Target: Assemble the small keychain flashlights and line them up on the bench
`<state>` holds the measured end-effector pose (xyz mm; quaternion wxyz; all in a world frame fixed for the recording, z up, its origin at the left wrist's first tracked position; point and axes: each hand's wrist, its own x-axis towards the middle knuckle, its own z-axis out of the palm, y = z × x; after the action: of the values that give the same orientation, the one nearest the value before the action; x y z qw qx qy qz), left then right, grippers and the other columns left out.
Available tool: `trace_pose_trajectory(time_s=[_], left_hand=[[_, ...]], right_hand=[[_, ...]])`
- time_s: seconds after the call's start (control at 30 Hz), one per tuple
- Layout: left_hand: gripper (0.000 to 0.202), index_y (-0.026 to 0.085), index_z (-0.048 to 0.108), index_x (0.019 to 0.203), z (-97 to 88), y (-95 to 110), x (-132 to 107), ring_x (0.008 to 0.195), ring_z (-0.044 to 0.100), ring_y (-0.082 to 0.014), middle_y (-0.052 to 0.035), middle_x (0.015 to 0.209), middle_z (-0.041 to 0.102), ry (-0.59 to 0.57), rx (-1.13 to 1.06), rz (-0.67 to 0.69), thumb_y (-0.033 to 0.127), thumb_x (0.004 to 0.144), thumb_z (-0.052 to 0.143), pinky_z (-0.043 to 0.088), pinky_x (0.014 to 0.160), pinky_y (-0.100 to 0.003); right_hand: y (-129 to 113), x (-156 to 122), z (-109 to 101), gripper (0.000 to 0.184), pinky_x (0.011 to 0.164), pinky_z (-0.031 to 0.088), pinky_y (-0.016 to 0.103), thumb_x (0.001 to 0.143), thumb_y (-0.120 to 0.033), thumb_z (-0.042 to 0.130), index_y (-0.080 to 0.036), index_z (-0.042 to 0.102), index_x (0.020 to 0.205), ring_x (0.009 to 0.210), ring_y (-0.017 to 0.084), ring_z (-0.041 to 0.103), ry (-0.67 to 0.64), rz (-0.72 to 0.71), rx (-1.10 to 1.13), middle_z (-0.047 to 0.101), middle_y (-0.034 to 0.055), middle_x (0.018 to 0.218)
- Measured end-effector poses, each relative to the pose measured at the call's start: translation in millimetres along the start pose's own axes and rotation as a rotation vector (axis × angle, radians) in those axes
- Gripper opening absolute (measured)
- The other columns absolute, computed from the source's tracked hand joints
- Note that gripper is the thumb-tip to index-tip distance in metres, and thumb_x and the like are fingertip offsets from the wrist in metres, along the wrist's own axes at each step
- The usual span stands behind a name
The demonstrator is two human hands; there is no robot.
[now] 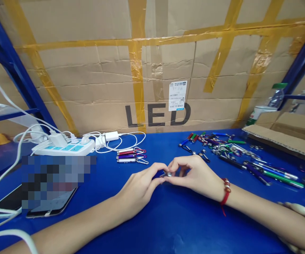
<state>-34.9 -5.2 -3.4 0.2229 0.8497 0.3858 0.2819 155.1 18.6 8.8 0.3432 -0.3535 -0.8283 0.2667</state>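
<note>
My left hand (pixel 139 185) and my right hand (pixel 195 174) meet at the middle of the blue table (pixel 173 218). Both pinch a small metal keychain torch (pixel 166 174) between their fingertips; most of it is hidden by the fingers. A red bead bracelet (pixel 226 192) sits on my right wrist. Three finished keychain torches with carabiner clips (pixel 131 156) lie side by side just beyond my left hand. A loose heap of coloured torches and clips (pixel 229 148) spreads out to the right of my right hand.
A white power strip (pixel 65 147) with chargers and white cables (pixel 120 141) sits at the back left. Two phones (pixel 49 206) lie at the left front. An open cardboard box (pixel 287 134) and a water bottle (pixel 275 97) stand at the right. A cardboard wall marked LED (pixel 157 114) closes the back.
</note>
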Motion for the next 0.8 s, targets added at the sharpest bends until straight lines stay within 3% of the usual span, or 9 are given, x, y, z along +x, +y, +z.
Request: trace_pose_trajectory(time_s=[0.17,0.37,0.53,0.8], left_hand=[[0.021,0.027,0.037,0.112,0.2,2.2,2.9,0.099,0.061,-0.0184,-0.0016,0.109,0.064,-0.006,-0.018,-0.082,0.024,0.091,0.039,0.045,0.081,-0.03],[0.017,0.026,0.042,0.108,-1.0,5.7,1.8,0.089,0.062,-0.017,-0.0013,0.099,0.065,-0.011,0.041,-0.065,0.024,0.091,0.037,0.045,0.079,-0.029],[0.019,0.027,0.045,0.108,-1.9,7.4,0.3,0.097,0.06,-0.0176,-0.0004,0.105,0.064,-0.012,0.075,-0.051,0.025,0.092,0.036,0.045,0.082,-0.029],[0.022,0.027,0.046,0.112,-2.3,6.9,-0.3,0.101,0.058,-0.0167,0.0012,0.11,0.062,0.027,0.097,-0.05,0.025,0.093,0.035,0.044,0.084,-0.028]], right_hand=[[2.9,2.0,0.4,0.019,0.05,0.045,0.019,0.073,-0.034,0.064,-0.015,0.063,0.074,0.056,0.009,0.058,0.022,0.007,0.017,0.063,0.0005,0.064],[4.4,2.0,-0.5,0.018,0.051,0.047,0.019,0.073,-0.029,0.063,-0.016,0.053,0.066,0.066,0.01,0.062,0.102,-0.005,0.053,0.067,0.0047,0.091],[5.5,0.0,-0.5,0.016,0.053,0.048,0.019,0.076,-0.029,0.062,-0.017,0.056,0.066,0.062,0.01,0.062,0.012,-0.046,0.034,0.069,0.0014,0.076],[6.8,1.6,-4.8,0.026,0.053,0.046,0.02,0.08,-0.041,0.058,-0.017,0.063,0.074,0.059,0.01,0.057,0.028,-0.2,-0.17,0.064,0.0023,0.072]])
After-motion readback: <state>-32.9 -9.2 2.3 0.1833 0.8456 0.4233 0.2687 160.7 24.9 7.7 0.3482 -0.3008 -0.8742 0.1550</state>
